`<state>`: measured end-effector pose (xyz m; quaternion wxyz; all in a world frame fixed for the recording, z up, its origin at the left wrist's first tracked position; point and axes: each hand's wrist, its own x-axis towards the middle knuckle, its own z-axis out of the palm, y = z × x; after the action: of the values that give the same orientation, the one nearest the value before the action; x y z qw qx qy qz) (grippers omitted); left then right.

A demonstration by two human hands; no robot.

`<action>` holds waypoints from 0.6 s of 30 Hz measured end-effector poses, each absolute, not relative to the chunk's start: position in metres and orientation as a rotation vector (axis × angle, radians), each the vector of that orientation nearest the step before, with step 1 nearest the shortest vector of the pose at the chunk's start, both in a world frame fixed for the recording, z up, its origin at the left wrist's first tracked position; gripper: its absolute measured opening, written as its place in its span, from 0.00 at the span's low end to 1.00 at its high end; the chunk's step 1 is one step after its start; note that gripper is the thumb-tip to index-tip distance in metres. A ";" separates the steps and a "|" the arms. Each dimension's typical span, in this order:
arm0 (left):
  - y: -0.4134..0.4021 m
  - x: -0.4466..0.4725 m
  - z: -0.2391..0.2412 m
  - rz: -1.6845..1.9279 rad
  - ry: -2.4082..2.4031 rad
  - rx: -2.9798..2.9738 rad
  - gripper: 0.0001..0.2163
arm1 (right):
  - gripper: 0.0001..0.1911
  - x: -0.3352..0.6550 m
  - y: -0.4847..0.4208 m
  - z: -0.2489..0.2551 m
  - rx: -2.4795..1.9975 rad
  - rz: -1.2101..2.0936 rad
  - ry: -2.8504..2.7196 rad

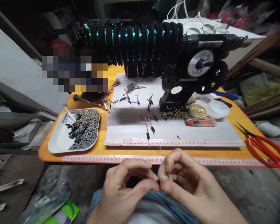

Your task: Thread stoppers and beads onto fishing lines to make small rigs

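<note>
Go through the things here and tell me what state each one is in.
Left hand, pinched nearly closed; contents unclear.
Right hand, fingers curled.
Beige textured piece, held or worn, unclear.
White tray, partly filled.
Multicoloured beads, loose, scattered.
Gold beads, gathered, uncovered.
Red-handled scissors, lying down.
Front measuring tape, laid straight.
Geared machine, standing; running or stopped, unclear.

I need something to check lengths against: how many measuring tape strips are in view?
2: one strip along the near edge of the board, a second strip along the near edge of the table, partly hidden by the right hand. Others may be covered.
</note>
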<state>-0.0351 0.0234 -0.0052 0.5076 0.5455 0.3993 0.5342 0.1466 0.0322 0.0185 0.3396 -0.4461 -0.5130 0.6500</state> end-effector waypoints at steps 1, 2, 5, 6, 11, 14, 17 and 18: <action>0.024 -0.036 -0.005 1.276 0.966 1.334 0.16 | 0.10 0.147 0.033 0.019 -1.168 1.699 -1.344; 0.024 -0.036 -0.005 1.264 0.968 1.355 0.16 | 0.10 0.148 0.033 0.019 -1.167 1.706 -1.353; 0.024 -0.038 -0.004 1.247 0.950 1.421 0.18 | 0.10 0.148 0.033 0.020 -1.153 1.716 -1.362; 0.025 -0.038 -0.004 1.245 0.944 1.443 0.18 | 0.10 0.148 0.033 0.020 -1.150 1.720 -1.360; 0.031 -0.045 0.003 1.182 0.916 1.719 0.18 | 0.11 0.147 0.036 0.021 -1.142 1.751 -1.330; 0.039 -0.051 0.009 1.076 0.787 2.039 0.21 | 0.10 0.149 0.041 0.021 -1.133 1.729 -1.388; 0.046 -0.053 0.015 0.954 0.637 2.312 0.21 | 0.07 0.151 0.046 0.019 -1.128 1.710 -1.475; 0.048 -0.053 0.015 0.927 0.618 2.362 0.22 | 0.06 0.151 0.046 0.018 -1.132 1.696 -1.492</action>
<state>-0.0525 0.0477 0.0152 0.2618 0.8728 0.2285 0.3427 0.1514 0.0463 0.0179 0.3026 -0.4271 -0.5629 0.6397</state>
